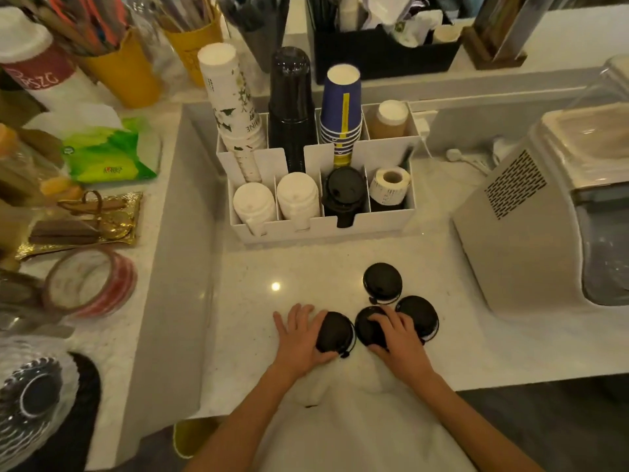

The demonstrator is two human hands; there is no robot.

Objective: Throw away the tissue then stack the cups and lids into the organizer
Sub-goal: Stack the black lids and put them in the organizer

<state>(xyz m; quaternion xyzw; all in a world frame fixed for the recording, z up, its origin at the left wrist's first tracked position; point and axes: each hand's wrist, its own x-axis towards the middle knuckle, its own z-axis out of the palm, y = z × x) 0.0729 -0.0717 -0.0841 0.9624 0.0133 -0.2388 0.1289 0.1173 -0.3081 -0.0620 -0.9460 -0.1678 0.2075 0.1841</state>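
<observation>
- The left hand [299,335] lies on the white counter [306,267] with its fingers spread and curved around the left side of a black lid [335,332]; it touches the lid's rim, but whether it grips it I cannot tell.
- The right hand [398,335] rests palm-down on a second black lid [367,327], fingers loosely spread over its top rather than closed round it.
- A third black lid [420,318] lies just right of that hand, and a fourth [382,282] sits a little farther away, touching the group.
- The white organizer [323,229] stands on the far side of the counter.
- Its far row holds stacks of upside-down cups: patterned white [235,100], black [291,107], blue [342,107].
- Its near row holds white lids [297,197], a stack of black lids [343,195] and a label roll [389,185].
- A green tissue pack [109,155] lies on the left ledge.
</observation>
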